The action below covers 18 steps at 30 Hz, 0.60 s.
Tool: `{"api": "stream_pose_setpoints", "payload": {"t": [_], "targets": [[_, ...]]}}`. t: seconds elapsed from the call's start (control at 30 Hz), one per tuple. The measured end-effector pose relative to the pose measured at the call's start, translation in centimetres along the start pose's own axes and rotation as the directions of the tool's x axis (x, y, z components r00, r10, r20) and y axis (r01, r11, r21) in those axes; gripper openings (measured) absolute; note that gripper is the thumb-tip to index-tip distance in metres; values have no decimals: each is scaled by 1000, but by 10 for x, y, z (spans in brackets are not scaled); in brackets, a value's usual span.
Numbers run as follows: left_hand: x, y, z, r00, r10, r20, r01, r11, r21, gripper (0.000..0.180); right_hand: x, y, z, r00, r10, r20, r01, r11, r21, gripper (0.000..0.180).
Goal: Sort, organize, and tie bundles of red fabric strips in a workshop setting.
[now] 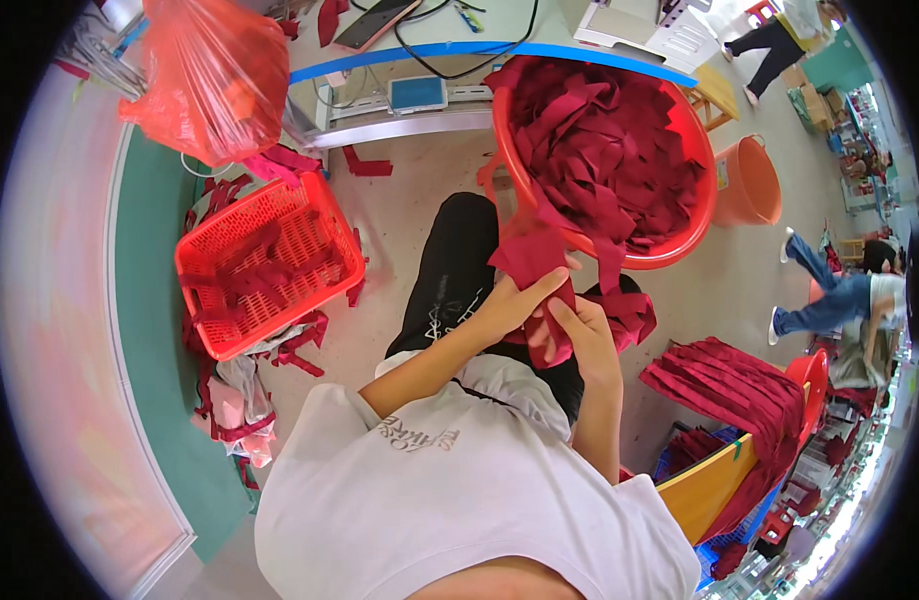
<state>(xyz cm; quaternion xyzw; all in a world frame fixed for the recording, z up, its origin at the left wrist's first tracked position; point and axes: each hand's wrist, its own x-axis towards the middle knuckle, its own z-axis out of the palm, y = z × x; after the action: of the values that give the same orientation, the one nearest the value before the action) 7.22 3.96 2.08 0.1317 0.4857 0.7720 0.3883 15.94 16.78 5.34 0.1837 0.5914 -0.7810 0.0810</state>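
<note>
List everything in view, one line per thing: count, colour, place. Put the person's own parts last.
round tub: one, red, ahead on the right, heaped with dark red fabric strips.
fabric strip: one, dark red, held in both hands over the lap.
square basket: one, red, on the floor at left, holding a few dark red strips.
plastic bag: one, red-orange, upper left.
bucket: one, orange, on the floor right of the tub.
stack of strips: one, dark red, draped over a seat at right.
small device: one, blue-topped, on the table edge ahead.
other people: at least two, far right.
left hand: one, gripping the strip.
right hand: one, gripping the strip.
</note>
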Motion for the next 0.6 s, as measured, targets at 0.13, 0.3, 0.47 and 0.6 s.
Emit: {"api": "stream_pose_setpoints", "payload": {"t": [0.13,0.3,0.47,0.6], "targets": [[1,6,4,999,52,7,-51,997,-49,25,-6,-5,-8,995,54,89,-54,999,-5,31],[-9,3,16,997,71,-16,-70,996,58,21,-10,-17,-11,994,61,93,-50,993,-108,31],[-18,-9,23,992,120,24,-122,989,89,23,-11,-20,-11,989,96,115,-76,982,-171,30],[-21,-5,28,991,134,7,-134,988,75,30,-14,-26,-9,984,126,126,-91,962,-257,30]]}}
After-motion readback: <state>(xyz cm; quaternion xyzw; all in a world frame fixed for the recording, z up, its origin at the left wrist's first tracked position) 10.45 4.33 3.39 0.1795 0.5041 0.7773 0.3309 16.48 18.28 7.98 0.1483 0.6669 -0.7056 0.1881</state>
